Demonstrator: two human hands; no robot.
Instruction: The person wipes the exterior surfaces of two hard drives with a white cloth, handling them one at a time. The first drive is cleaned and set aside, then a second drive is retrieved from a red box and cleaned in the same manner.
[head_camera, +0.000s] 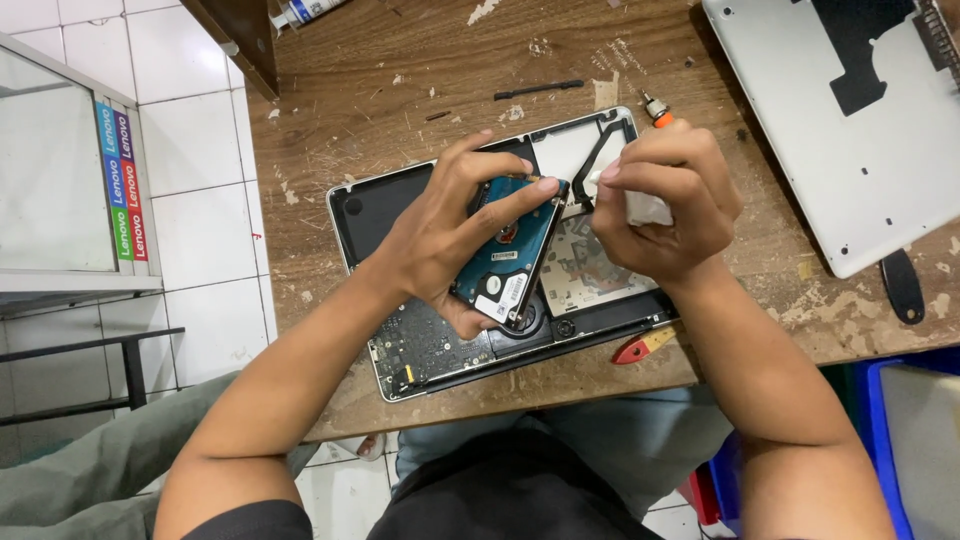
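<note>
The left hand (435, 235) grips a hard drive (505, 255) above an opened laptop (420, 345); the right hand (665, 205) pinches a white scrap (645, 208).

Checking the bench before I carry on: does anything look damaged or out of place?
The wooden table is badly scuffed, with flaking pale patches. The laptop's bottom cover lies apart at the right, and the left hand holds the hard drive lifted out.

Both forearms reach forward and angle inward. The left hand (440, 235) is palm-up, fingers curled in a grip. The right hand (665, 200) is closed, apparently pinching with thumb and fingertips.
</note>
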